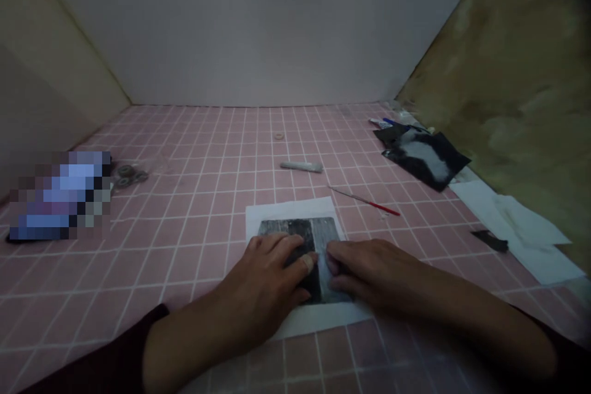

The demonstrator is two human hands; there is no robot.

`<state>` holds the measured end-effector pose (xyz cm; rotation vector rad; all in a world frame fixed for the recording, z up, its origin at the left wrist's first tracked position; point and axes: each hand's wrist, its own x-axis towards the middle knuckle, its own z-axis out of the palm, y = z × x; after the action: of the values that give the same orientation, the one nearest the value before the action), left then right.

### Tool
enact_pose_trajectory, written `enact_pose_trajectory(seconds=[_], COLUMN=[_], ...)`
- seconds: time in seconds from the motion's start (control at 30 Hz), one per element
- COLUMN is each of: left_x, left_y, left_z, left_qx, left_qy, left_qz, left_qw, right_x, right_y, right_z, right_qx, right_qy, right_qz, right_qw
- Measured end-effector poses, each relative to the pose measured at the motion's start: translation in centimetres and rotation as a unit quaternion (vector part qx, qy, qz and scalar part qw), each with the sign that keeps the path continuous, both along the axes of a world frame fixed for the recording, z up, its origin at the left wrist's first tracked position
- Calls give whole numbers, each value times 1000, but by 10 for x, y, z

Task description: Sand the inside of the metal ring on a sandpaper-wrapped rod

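Note:
A dark sheet [327,231] with lighter grey streaked bands lies on white paper [261,212] in front of me. My left hand [272,271] rests flat on its left part, fingers stretched out, with a pale band around one finger. On the grey band at the right, my right hand [364,271] is closed, fingertips curled down against the sheet. Whatever its fingers pinch is hidden. A thin metal tool with a red handle [385,208] lies just beyond my right hand.
Past the paper are a pale wrapped stick [301,167] and a small ring [279,135]. A blurred-out screen device [64,197] and small rolls [129,176] lie left. At right are black sheets [443,180], pens [381,124], white papers [512,240] and a black scrap [491,240].

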<state>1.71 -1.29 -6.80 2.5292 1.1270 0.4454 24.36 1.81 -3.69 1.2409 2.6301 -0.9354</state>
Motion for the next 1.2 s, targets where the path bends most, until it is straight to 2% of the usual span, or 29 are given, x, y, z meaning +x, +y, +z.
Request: enact_pose_trajectory(seconds=[0.13,0.23,0.33,0.5,0.67,0.9,1.0,1.07,1.1,1.2], left_x=[-11,-24,-31,-35,-36,-35,-30,-26,-23,-18], left_y=[11,25,36,46,48,49,46,41,38,26], left_z=[-1,0,4,6,7,7,6,6,6,5], left_qx=[11,25,0,-55,-59,4,86,139,142,84], left_qy=[-70,-37,-15,-30,-45,6,67,91,96,98], left_qz=[59,108,107,128,144,136,123,88,58,-34], left_qw=[996,993,994,990,987,991,986,982,983,991], right_x=[1,1,0,0,-2,0,2,2,2,1], right_y=[0,-1,-1,-1,1,4,4,4,4,4], right_z=[-2,-4,-4,0,2,1,-1,-1,-1,-2], right_qx=[4,9,11,-2,-4,-20,-19,-21,-21,-17], right_qy=[-12,-14,-13,-13,-4,33,40,41,41,43], right_qz=[4,1,-1,-5,-5,-21,-29,-27,-25,-22], right_qw=[1000,1000,1000,1000,1000,999,999,999,999,999])
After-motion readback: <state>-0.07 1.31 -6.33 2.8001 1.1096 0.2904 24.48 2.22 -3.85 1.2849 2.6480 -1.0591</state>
